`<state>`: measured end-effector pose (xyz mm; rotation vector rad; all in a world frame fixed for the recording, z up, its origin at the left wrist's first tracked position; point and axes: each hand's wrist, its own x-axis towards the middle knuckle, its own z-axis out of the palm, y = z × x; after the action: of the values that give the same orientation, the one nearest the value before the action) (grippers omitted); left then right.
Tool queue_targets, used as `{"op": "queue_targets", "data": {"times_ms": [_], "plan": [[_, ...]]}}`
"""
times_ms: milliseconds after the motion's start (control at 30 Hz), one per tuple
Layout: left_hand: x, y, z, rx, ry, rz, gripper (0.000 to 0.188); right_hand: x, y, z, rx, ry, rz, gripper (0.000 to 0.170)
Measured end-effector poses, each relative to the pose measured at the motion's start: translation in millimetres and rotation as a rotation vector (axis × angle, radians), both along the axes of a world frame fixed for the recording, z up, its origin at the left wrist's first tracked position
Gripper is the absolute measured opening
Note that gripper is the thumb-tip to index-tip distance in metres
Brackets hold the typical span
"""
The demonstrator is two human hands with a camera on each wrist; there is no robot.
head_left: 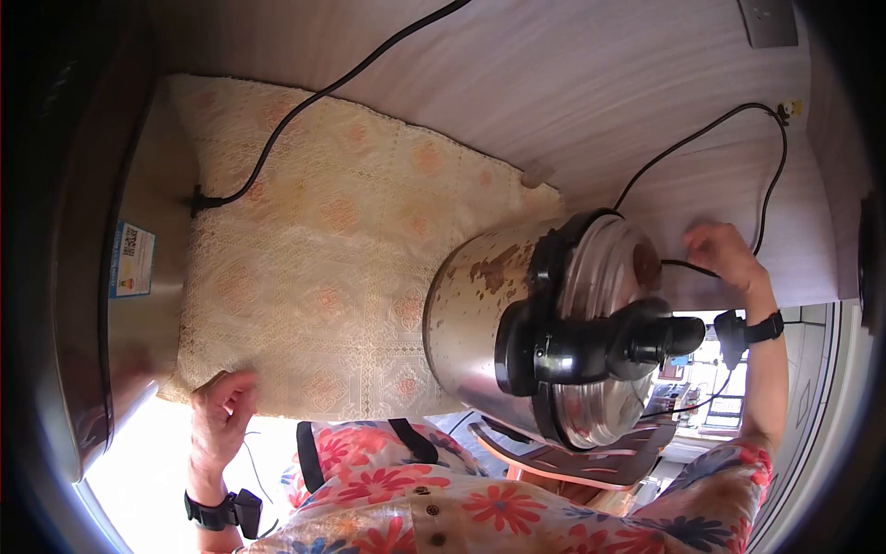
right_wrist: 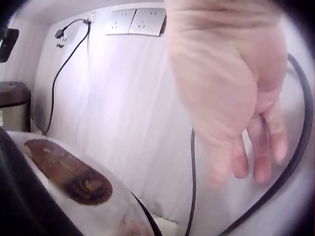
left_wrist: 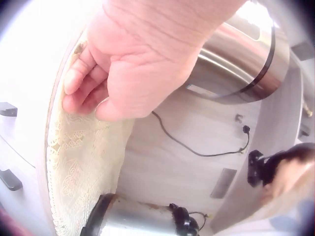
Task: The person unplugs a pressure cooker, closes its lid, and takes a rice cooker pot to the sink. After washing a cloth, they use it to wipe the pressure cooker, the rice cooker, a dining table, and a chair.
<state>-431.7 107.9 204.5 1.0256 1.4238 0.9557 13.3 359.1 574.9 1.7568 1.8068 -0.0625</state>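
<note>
Over the front left corner of a cream patterned tablecloth [head_left: 305, 277], my left hand [head_left: 221, 414] has its fingers loosely bent. In the left wrist view its fingertips [left_wrist: 74, 102] overlap the lacy cloth, with nothing visible held. My right hand [head_left: 723, 251] hovers beyond the lid of a worn metal pressure cooker [head_left: 480, 286], close to a black power cord [head_left: 775, 198]. Its fingers hang relaxed and hold nothing in the right wrist view. The cooker has a black lid handle [head_left: 591, 349] and stands on the cloth's right part.
A large steel appliance [head_left: 152, 295] with a label stands at the left, its black cable [head_left: 305, 111] running up the pale wall. Wall sockets [right_wrist: 138, 22] sit above the right hand. Behind the cooker is a wooden chair [head_left: 563, 466].
</note>
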Motion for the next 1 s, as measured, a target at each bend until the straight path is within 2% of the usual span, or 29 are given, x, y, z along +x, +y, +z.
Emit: {"op": "queue_targets", "data": {"times_ms": [67,200,367,433,533,567,633,700,767,833,867,933,1000], "plan": [[2,2,2,0.007,0.010,-0.009,0.014,-8,-1,3,0.179,0.110,-0.032,0.019],[2,9,6,0.050,0.031,-0.028,0.015,-21,-6,11,0.206,0.226,-0.053,0.022],[9,7,18,0.115,0.040,-0.054,0.018,-66,-17,24,0.257,0.380,0.171,0.017],[16,6,23,0.123,0.022,-0.073,0.018,-104,-41,24,0.342,0.391,0.267,0.019],[21,6,27,0.179,0.077,-0.128,0.017,-177,-89,18,0.216,0.428,0.493,0.021],[23,7,29,0.211,0.079,-0.130,0.017,-199,-103,10,0.189,0.439,0.550,0.022],[28,4,23,0.211,0.079,-0.111,0.018,-235,-114,-23,0.043,0.637,0.731,0.020],[36,2,22,0.214,0.070,-0.128,0.020,-262,-102,-55,-0.205,0.765,0.872,0.038],[43,3,18,0.234,0.041,-0.099,0.021,-294,-101,-85,-0.135,0.695,1.036,0.054],[51,1,8,0.304,-0.002,-0.087,0.022,-326,-99,-119,-0.074,0.749,1.071,0.066],[59,-3,-5,0.289,-0.055,-0.078,0.023,-340,-96,-135,-0.081,0.736,1.082,0.070],[60,1,7,0.293,-0.038,-0.065,0.023,-352,-87,-162,-0.096,0.708,1.098,0.073],[52,7,24,0.245,0.000,-0.115,0.022,-346,-78,-183,-0.023,0.559,1.089,0.073]]}}
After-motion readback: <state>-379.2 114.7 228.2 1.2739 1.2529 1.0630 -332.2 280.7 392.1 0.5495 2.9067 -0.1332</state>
